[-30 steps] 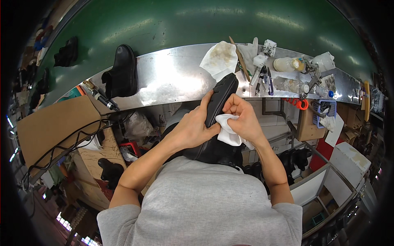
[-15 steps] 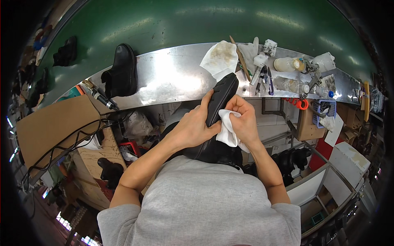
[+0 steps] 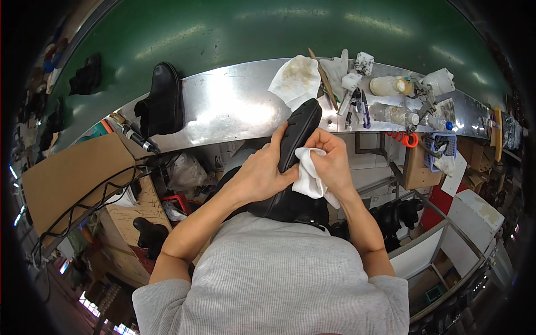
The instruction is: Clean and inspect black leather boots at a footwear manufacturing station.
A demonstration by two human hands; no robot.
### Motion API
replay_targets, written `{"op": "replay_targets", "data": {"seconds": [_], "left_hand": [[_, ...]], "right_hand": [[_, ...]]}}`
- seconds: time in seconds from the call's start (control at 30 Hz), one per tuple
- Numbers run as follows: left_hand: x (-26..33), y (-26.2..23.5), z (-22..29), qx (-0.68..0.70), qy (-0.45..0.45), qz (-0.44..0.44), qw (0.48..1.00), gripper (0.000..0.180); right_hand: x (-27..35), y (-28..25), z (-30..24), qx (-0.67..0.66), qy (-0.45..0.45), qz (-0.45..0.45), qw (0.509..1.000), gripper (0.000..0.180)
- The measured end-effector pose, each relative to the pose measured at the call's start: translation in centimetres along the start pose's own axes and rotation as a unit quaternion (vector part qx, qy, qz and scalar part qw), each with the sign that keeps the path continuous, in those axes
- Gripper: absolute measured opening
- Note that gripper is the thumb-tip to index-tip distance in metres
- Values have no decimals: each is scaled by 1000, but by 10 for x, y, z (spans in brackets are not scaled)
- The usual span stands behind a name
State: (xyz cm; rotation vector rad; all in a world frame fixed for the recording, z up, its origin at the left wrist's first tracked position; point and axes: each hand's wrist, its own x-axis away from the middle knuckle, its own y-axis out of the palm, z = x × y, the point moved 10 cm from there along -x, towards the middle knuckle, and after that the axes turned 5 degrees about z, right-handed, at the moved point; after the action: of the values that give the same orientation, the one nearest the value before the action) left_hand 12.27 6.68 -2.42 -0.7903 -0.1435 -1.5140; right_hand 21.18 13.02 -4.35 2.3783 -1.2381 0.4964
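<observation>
A black boot (image 3: pixel 302 132) is tilted up in front of my chest, its sole edge turned toward me and its toe pointing away. My left hand (image 3: pixel 261 172) is wrapped round the boot from the left, thumb across its lower part. In my right hand (image 3: pixel 331 165) a white cloth (image 3: pixel 309 177) is bunched between the fingers, and these fingers press against the boot's right edge. The boot's lower part is hidden behind my hands and the cloth. Beyond the toe, a stained white cloth (image 3: pixel 296 81) lies on the metal ledge (image 3: pixel 223 100).
Another black boot (image 3: pixel 162 100) stands on the ledge at left. Bottles (image 3: pixel 388 86), pens and a brush lie at right, above a blue basket (image 3: pixel 445 149) and a red coiled hose (image 3: pixel 409 139). A green belt (image 3: pixel 251 33) runs behind. Cardboard (image 3: pixel 78 178) with black cables sits at left.
Both hands and the boot stay in nearly the same place. My right fingers and the white cloth have shifted very slightly along the boot's edge. The whole view has tilted a little.
</observation>
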Motion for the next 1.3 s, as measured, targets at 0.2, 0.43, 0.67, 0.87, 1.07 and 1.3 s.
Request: {"op": "replay_targets", "data": {"seconds": [0.2,0.43,0.67,0.87,1.07,1.3], "left_hand": [[0,-1,2,-4,10,15,1000,80],[-4,1,2,14,13,-10,1000,86],[-6,3,-2,24,4,-13,1000,86],[-7,4,-4,45,6,-24,999,86],[-8,5,-6,42,16,-21,999,86],[-7,6,-6,43,-18,-40,998,84]], "right_hand": [[3,6,1,11,9,-32,999,9],[0,3,2,5,0,-26,1000,8],[1,2,1,10,-19,-30,999,5],[4,6,2,23,-18,-23,999,4],[0,3,-4,-13,-42,-19,999,5],[-3,-6,3,6,-20,21,1000,5]]}}
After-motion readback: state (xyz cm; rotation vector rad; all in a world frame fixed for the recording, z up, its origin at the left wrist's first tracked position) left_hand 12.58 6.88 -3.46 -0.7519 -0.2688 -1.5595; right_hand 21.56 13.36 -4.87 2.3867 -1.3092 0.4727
